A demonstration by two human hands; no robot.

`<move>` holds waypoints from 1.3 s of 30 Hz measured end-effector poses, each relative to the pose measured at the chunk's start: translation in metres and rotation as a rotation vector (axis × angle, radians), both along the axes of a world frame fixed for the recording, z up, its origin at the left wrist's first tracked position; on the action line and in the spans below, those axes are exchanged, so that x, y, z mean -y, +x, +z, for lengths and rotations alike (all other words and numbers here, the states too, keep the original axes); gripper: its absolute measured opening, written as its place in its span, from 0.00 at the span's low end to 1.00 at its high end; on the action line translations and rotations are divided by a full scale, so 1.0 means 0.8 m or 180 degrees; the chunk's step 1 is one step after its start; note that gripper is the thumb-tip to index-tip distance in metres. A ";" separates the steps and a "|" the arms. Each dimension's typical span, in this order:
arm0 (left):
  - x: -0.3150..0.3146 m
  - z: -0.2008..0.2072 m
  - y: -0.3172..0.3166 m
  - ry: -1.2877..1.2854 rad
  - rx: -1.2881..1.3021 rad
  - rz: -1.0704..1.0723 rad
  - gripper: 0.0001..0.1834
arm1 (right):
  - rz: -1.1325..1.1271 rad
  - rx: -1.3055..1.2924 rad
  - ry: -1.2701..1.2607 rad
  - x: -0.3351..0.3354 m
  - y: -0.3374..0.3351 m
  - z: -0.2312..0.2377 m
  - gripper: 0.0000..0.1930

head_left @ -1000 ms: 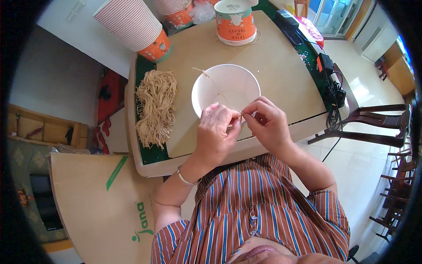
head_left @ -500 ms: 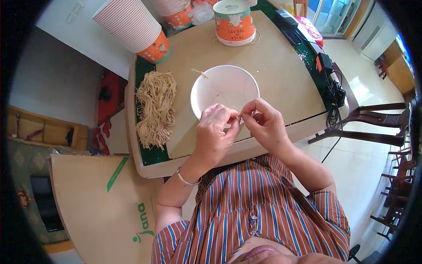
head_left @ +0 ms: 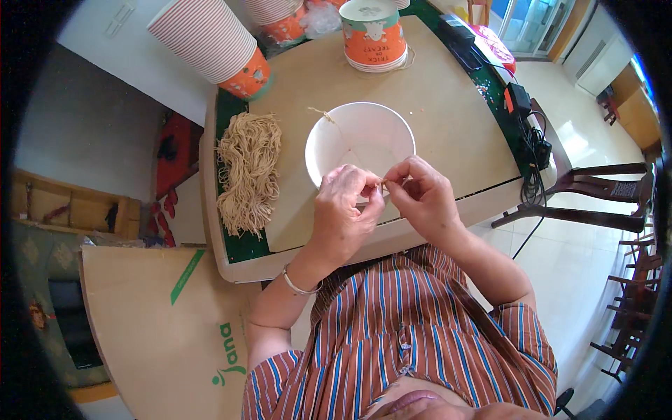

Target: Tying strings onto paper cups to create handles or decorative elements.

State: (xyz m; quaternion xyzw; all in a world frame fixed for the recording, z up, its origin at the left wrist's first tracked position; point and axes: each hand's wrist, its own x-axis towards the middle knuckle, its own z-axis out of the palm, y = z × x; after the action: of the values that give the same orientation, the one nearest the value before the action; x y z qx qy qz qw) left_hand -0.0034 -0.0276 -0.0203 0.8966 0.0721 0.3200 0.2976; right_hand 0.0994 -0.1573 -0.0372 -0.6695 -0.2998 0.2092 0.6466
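Note:
A white-lined paper bucket (head_left: 392, 129) stands mouth up at the table's near side. A thin tan string (head_left: 320, 112) is knotted at its far left rim and runs across the mouth toward me. At the near rim, my left hand (head_left: 348, 203) pinches the string between thumb and fingertips. Pressed close to it, my right hand (head_left: 427, 197) pinches the string too; the fingers hide most of the bit between them. Left of the bucket lies a thick bundle of loose tan strings (head_left: 248, 175).
Tall nested orange paper buckets (head_left: 206, 49) lean at the far left. A shorter upside-down orange bucket stack (head_left: 374, 45) stands at the back, with a string by its base. Black adapters and cables (head_left: 535, 147) line the right edge. A cardboard box (head_left: 154, 315) is at lower left.
The bucket has shifted very slightly to the right. Both hands keep their pinch at the near rim, with only small finger movements.

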 end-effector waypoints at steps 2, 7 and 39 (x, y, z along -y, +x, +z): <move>0.001 0.000 0.000 0.0097 0.0042 0.0016 0.08 | -0.0071 0.0325 0.0054 0.000 -0.004 0.000 0.04; 0.005 -0.004 0.003 0.0203 0.0225 0.0072 0.08 | -0.0023 0.0428 0.0005 0.002 -0.002 -0.002 0.05; 0.000 0.000 -0.007 -0.0190 0.0206 -0.0048 0.07 | -0.0002 -0.0252 0.0080 0.001 0.000 0.001 0.04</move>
State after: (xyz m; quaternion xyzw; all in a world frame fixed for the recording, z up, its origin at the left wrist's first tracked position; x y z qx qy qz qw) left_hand -0.0093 -0.0278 -0.0201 0.8770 0.0652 0.3442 0.3288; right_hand 0.0996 -0.1582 -0.0362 -0.6526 -0.2764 0.2315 0.6664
